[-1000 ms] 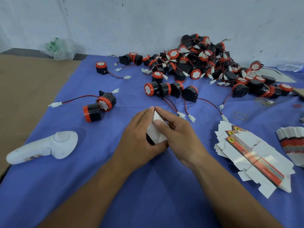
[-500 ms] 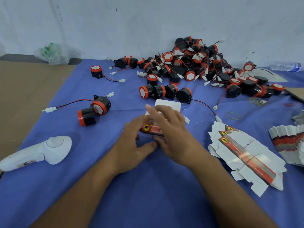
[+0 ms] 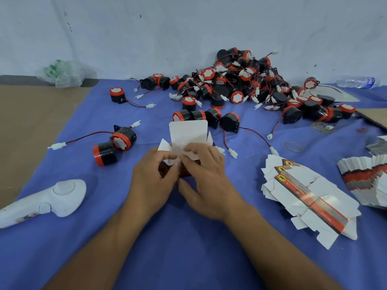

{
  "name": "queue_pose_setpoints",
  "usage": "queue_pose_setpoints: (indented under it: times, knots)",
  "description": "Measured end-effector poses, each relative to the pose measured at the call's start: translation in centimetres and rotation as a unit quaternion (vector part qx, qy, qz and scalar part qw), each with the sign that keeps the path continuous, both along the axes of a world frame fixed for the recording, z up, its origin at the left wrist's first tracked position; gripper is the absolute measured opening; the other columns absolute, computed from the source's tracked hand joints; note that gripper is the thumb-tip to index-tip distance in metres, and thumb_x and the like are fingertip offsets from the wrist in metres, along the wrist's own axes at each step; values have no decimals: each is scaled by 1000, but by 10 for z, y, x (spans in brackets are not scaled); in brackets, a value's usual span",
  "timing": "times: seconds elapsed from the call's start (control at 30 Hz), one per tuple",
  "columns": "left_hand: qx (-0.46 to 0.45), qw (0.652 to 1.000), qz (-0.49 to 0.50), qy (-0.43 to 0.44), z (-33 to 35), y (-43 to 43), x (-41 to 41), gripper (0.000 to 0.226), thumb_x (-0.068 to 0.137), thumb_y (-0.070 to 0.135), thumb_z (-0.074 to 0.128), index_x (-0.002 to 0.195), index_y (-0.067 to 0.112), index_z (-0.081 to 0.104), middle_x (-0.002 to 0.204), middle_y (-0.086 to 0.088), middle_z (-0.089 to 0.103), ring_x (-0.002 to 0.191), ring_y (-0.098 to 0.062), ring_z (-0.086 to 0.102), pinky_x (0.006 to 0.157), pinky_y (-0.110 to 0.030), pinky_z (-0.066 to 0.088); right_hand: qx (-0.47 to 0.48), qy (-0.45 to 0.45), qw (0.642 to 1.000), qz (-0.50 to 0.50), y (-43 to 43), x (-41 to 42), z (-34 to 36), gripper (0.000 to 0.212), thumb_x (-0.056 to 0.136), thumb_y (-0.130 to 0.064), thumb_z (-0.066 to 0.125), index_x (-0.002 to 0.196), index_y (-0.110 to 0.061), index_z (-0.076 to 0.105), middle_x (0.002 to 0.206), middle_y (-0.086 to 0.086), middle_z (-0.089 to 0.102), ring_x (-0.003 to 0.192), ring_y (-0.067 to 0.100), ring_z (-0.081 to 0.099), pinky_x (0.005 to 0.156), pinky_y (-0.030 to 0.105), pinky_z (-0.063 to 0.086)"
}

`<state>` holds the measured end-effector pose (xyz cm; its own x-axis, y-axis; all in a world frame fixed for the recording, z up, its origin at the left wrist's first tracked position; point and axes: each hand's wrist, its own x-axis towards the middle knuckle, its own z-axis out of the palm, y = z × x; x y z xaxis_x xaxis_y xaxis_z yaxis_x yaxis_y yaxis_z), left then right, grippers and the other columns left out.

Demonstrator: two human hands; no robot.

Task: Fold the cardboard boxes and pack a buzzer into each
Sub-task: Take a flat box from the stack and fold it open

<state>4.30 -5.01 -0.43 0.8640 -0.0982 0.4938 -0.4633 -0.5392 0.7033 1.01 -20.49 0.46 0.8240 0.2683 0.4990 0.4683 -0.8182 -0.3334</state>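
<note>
A small cardboard box [image 3: 188,133] sits between both hands at the table's middle, its large white flap standing up and two small side flaps spread out. My left hand [image 3: 154,181] grips the box's left side, thumb on a white flap. My right hand [image 3: 206,178] holds the right side, fingers pressing a flap inward. The box's red body is mostly hidden by my fingers. Black-and-red buzzers [image 3: 240,84] with red wires lie heaped at the back. Two loose buzzers [image 3: 114,144] lie to the left of the box.
A stack of flat unfolded boxes [image 3: 307,195] lies at the right, another stack [image 3: 368,181] at the far right edge. A white handheld controller [image 3: 44,199] rests at the left on the blue cloth [image 3: 188,248]. Rubber bands [image 3: 292,146], a plastic bag [image 3: 62,73] and a bottle [image 3: 356,81] lie further back.
The box has been turned so its open end faces away, and the big white flap now stands up with the side flaps spread. Both hands stayed on the box.
</note>
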Motion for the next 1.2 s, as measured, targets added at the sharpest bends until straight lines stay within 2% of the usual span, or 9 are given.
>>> queue_pose_setpoints:
  times: [0.23, 0.37, 0.47, 0.63, 0.7, 0.9, 1.03, 1.13, 1.2]
  knots:
    - [24, 999, 24, 33, -2, -4, 1, 50, 88, 23, 71, 133, 10, 56, 104, 14, 54, 87, 1, 48, 77, -17, 36, 84, 56, 984, -148, -2, 9, 1, 30, 103, -19, 44, 123, 0, 56, 157, 5, 32, 136, 22, 37, 103, 26, 37]
    - [126, 989, 37, 64, -5, -3, 3, 41, 95, 41, 55, 118, 7, 61, 86, 3, 56, 96, -24, 52, 80, -27, 30, 141, 175, 960, -169, -7, 12, -4, 22, 107, -28, 34, 112, -13, 50, 120, 2, 58, 108, 29, 55, 81, 37, 42]
    - [225, 968, 28, 112, -10, -1, 6, 51, 97, 55, 38, 128, 23, 64, 138, -7, 51, 134, -31, 36, 108, -39, 27, 190, 217, 945, -157, -6, 13, -1, 27, 106, -31, 35, 120, -20, 55, 106, -1, 65, 103, 26, 56, 91, 41, 45]
    - [62, 991, -47, 107, -4, 7, 4, 21, 89, 47, 65, 106, 38, 73, 106, 28, 68, 99, 8, 58, 78, -2, 39, 226, 213, 937, -161, -14, 16, -3, 36, 98, -24, 43, 63, -25, 36, 58, -9, 43, 60, 9, 42, 53, 19, 32]
    - [15, 990, -17, 139, -5, 10, 5, 19, 75, 50, 77, 90, 41, 72, 92, 30, 69, 89, 9, 61, 70, -6, 43, 215, 189, 942, -174, -15, 16, -4, 39, 96, -25, 44, 60, -20, 32, 54, -5, 42, 55, 10, 38, 49, 22, 30]
    - [-18, 981, -23, 193, -7, 10, 7, 67, 63, 54, 86, 115, 33, 51, 102, 18, 65, 94, -1, 60, 76, -20, 47, 206, 78, 943, -248, -50, 21, 8, 38, 95, -16, 53, 57, -17, 47, 57, -2, 51, 54, 8, 47, 50, 16, 35]
    - [21, 987, -44, 152, -4, 7, 5, 40, 59, 66, 70, 93, 52, 54, 95, 28, 58, 95, 5, 54, 74, -12, 43, 131, 106, 952, -256, -72, 53, 21, 16, 93, -11, 57, 101, 0, 67, 97, 19, 69, 81, 32, 63, 71, 39, 52]
    - [43, 988, -42, 142, -6, 5, 5, 50, 60, 69, 66, 102, 43, 55, 95, 25, 54, 95, -6, 53, 77, -20, 44, 4, 96, 977, -190, -67, 103, 35, 13, 91, -7, 60, 103, -11, 62, 95, 11, 59, 77, 29, 49, 56, 29, 33]
    - [37, 988, -38, 143, -7, 6, 6, 54, 60, 74, 66, 103, 44, 53, 97, 25, 53, 96, -5, 52, 79, -24, 46, -83, 115, 982, -123, -58, 139, 37, 30, 90, -4, 63, 114, -21, 60, 111, 9, 59, 98, 36, 53, 68, 29, 43]
